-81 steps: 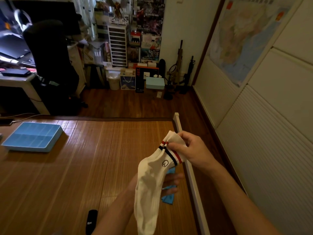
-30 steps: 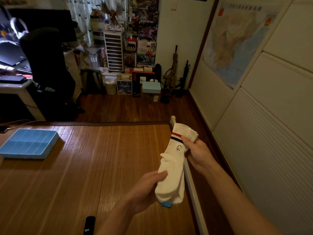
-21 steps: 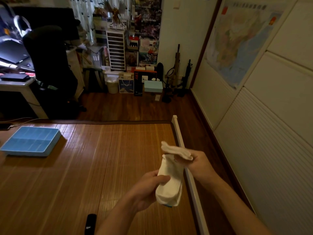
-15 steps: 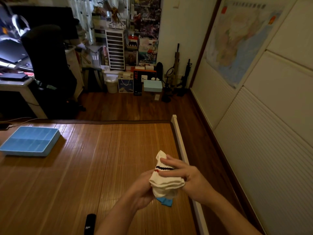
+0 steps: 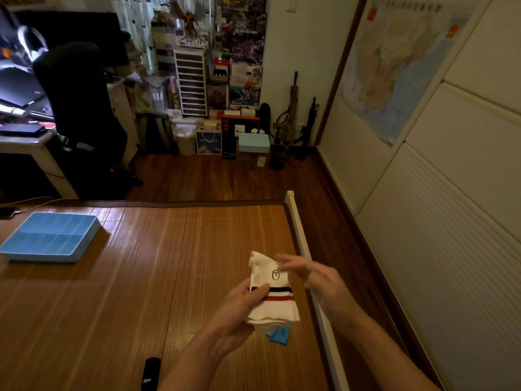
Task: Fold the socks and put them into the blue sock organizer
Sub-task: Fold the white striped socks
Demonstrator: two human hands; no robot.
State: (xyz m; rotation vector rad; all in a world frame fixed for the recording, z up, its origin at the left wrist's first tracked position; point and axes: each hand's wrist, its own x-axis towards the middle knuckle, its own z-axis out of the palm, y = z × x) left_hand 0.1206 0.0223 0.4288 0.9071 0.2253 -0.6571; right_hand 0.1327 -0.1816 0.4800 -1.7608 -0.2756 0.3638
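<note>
A folded white sock (image 5: 271, 289) with black and red stripes and a small round logo is held above the bamboo mat's right side. My left hand (image 5: 239, 309) grips it from the left, thumb across the stripes. My right hand (image 5: 313, 277) is at its upper right edge, fingers blurred and touching the fabric near the logo. The blue sock organizer (image 5: 50, 236) lies far off at the mat's left edge, its compartments showing no socks. A blue sock (image 5: 279, 335) lies on the mat, partly hidden under the white one.
The bamboo mat (image 5: 141, 277) ends at a white rail (image 5: 304, 249) on the right, with wood floor beyond. A black object (image 5: 150, 373) lies near the front edge. A black chair (image 5: 81, 114) and desk stand at the back left, with a phone and cable beside the organizer.
The long sock has been folded down into a compact bundle and turned so its stripes face me. My right hand has shifted from covering the bundle to its upper right edge.
</note>
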